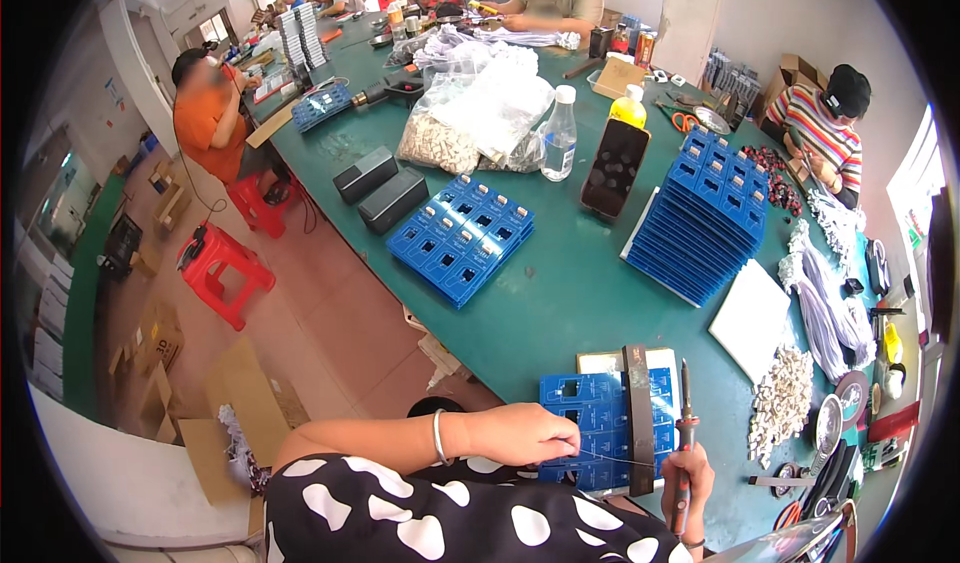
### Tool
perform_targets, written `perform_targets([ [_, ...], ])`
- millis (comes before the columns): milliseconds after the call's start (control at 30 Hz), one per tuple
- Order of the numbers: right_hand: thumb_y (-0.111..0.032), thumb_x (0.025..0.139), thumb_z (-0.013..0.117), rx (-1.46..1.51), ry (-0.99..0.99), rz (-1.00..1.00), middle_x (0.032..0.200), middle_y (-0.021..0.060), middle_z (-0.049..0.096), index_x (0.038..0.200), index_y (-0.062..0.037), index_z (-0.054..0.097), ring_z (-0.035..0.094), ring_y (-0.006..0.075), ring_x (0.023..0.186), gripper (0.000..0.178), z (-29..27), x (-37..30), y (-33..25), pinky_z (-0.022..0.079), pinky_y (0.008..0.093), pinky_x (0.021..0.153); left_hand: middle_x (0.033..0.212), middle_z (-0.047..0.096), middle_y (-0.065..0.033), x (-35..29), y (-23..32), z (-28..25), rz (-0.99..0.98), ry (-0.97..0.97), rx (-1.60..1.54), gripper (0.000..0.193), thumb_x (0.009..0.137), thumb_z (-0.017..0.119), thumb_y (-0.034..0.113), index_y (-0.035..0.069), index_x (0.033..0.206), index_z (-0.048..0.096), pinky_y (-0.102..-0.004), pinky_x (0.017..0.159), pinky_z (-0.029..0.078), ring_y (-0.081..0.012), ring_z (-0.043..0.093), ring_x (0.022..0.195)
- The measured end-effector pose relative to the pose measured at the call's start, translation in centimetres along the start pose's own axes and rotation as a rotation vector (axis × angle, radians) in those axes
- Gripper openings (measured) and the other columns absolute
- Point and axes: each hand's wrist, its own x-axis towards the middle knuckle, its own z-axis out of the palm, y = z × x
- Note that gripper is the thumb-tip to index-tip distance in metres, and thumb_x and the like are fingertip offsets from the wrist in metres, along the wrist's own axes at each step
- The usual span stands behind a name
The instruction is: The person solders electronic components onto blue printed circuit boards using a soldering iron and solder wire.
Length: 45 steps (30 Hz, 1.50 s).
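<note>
Head view shows the left hand (pixel 525 433) pinched shut on a thin strand of solder wire (pixel 615 459), which runs rightward across a blue tray (pixel 590 413) lying on the green table (pixel 560 293) just in front of the person. The right hand (pixel 690 483) is clenched around a soldering iron (pixel 684 433), held nearly upright with its tip pointing up and away, just beside the tray's right edge. A dark flat bar (pixel 638 413) lies across the tray, over a pale sheet beneath it. The wire looks light, soft and easily bent, so a fingertip pinch close to the working end should keep it steady; the iron looks stiff and light, best held by its red and black handle, well away from the hot metal tip. Stacks of the same blue trays (pixel 705 213) stand farther up the table, and a heap of small white parts (pixel 780 398) lies to the right. Whatever sits in the tray's pockets is too small to make out, the right hand's fingers are partly cut off by the lower rim, and where the wire ends is hard to tell.
</note>
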Motion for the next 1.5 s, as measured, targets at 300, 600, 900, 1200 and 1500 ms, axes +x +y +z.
perform_targets([
  [300, 0.013, 0.068, 0.06, -0.018, -0.074, -0.011, 0.065, 0.004, 0.051, 0.085, -0.0112, 0.055, 0.051, 0.0186, 0.057, 0.03, -0.6, -0.5, 0.2, 0.042, 0.0271, 0.052, 0.079, 0.065, -0.0069, -0.1, 0.2, -0.6, 0.041, -0.074, 0.387, 0.026, 0.094, 0.043, 0.028, 0.011, 0.103, 0.061, -0.0363, 0.065, 0.048, -0.0236, 0.064, 0.073],
  [600, 0.014, 0.069, 0.06, 0.027, -0.083, 0.072, 0.069, 0.0066, 0.049, 0.087, -0.0113, 0.055, 0.051, 0.02, 0.058, 0.032, -1.2, -1.4, 0.7, 0.042, 0.029, 0.052, 0.069, 0.065, -0.0041, -1.5, 0.6, -1.7, -0.143, -0.277, 0.105, 0.026, 0.095, 0.039, 0.019, 0.008, 0.109, 0.058, -0.033, 0.068, 0.047, -0.0196, 0.062, 0.067],
  [900, 0.016, 0.073, 0.057, 0.171, -0.273, 0.05, 0.072, 0.0069, 0.054, 0.091, -0.0099, 0.054, 0.053, 0.0149, 0.06, 0.032, -1.1, -1.3, -0.9, 0.043, 0.0268, 0.054, 0.087, 0.063, -0.008, 0.4, 0.8, 0.1, -0.116, -0.381, -0.036, 0.031, 0.095, 0.044, 0.028, 0.008, 0.117, 0.052, -0.0321, 0.071, 0.046, -0.018, 0.06, 0.08],
  [1200, 0.015, 0.06, 0.065, 0.194, -0.222, 0.01, 0.064, 0.0021, 0.048, 0.091, -0.0116, 0.059, 0.048, 0.0189, 0.058, 0.041, 0.3, -0.8, -2.0, 0.038, 0.0303, 0.052, 0.07, 0.058, -0.0053, 2.1, 1.9, 2.6, 0.146, -0.114, -0.18, 0.024, 0.089, 0.054, 0.021, 0.002, 0.104, 0.057, -0.0305, 0.057, 0.043, -0.0143, 0.055, 0.062],
  [1500, 0.01, 0.076, 0.056, 0.039, -0.205, 0.048, 0.067, 0.0032, 0.049, 0.088, -0.0098, 0.053, 0.05, 0.0138, 0.056, 0.024, -0.7, -1.3, -0.4, 0.04, 0.0248, 0.051, 0.07, 0.061, -0.0081, 2.5, 2.1, 3.5, 0.194, 0.173, 0.046, 0.012, 0.084, 0.061, 0.015, 0.004, 0.086, 0.057, -0.0314, 0.055, 0.045, -0.0179, 0.061, 0.062],
])
